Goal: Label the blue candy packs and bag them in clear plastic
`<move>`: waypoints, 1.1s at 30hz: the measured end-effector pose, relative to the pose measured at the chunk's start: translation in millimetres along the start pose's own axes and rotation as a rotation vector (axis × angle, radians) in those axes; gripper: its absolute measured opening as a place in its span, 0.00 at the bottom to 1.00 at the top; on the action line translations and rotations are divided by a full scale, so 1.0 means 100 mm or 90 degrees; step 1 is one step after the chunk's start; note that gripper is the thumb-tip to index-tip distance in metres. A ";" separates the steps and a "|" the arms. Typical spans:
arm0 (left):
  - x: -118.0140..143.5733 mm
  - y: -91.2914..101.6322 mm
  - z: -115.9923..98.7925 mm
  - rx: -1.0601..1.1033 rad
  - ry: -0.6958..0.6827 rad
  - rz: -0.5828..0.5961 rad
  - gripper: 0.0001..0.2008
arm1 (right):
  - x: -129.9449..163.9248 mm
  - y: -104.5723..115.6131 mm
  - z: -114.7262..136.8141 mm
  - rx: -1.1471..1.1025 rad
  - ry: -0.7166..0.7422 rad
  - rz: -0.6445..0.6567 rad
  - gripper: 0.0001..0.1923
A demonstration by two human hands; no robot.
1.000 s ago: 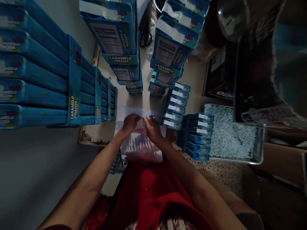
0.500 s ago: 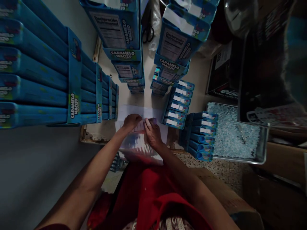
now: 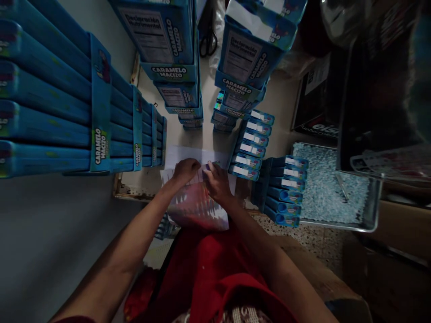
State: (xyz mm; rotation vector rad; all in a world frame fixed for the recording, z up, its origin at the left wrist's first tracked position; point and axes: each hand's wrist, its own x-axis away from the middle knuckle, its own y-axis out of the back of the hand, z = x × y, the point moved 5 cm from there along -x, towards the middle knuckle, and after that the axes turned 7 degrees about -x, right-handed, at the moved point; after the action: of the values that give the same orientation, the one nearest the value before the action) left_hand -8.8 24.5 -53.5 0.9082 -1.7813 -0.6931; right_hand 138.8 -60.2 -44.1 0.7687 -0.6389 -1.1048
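Observation:
A shiny, reflective sheet with row-like marks (image 3: 193, 208) lies at the table's near edge and hangs toward my lap, over white paper (image 3: 178, 152). My left hand (image 3: 186, 172) rests on the sheet's upper left part, fingers curled together; whatever is between the fingertips is hidden. Close beside it, my right hand (image 3: 217, 181) is closed over the sheet's upper right part, fingers bent, with a small purplish shine at its fingertips. The two hands' fingertips almost meet.
Tall stacks of blue candy boxes stand at the left (image 3: 67, 107), back left (image 3: 168, 74) and back right (image 3: 240, 85). Shorter rows of blue boxes (image 3: 247, 148) flank my right hand. A metal tray (image 3: 379, 202) holds pale blue bits. Scissors (image 3: 208, 42) lie at the back.
My right hand's fingers have shifted slightly up over the sheet's top part. The left hand stays almost in place, and the sheet's glare has changed to a redder reflection.

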 end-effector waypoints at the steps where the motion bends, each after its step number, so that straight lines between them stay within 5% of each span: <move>1: 0.01 0.01 -0.01 -0.007 0.000 -0.002 0.13 | 0.00 -0.02 -0.02 -0.003 0.005 -0.001 0.17; 18: 0.12 0.11 -0.05 -0.032 -0.033 -0.067 0.13 | -0.03 -0.07 0.03 -0.009 0.047 0.000 0.15; 25: 0.08 0.02 0.08 0.052 0.038 -0.003 0.12 | 0.14 -0.11 0.09 0.011 0.066 0.014 0.19; 33: 0.03 0.06 0.08 0.061 -0.042 0.011 0.12 | 0.05 0.03 0.13 -0.007 0.053 -0.023 0.13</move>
State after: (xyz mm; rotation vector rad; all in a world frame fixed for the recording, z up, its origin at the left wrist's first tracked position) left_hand -18.7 25.6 -49.6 0.9426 -1.8919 -0.6374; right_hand 132.4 -67.4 -34.0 0.8152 -0.5492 -1.1029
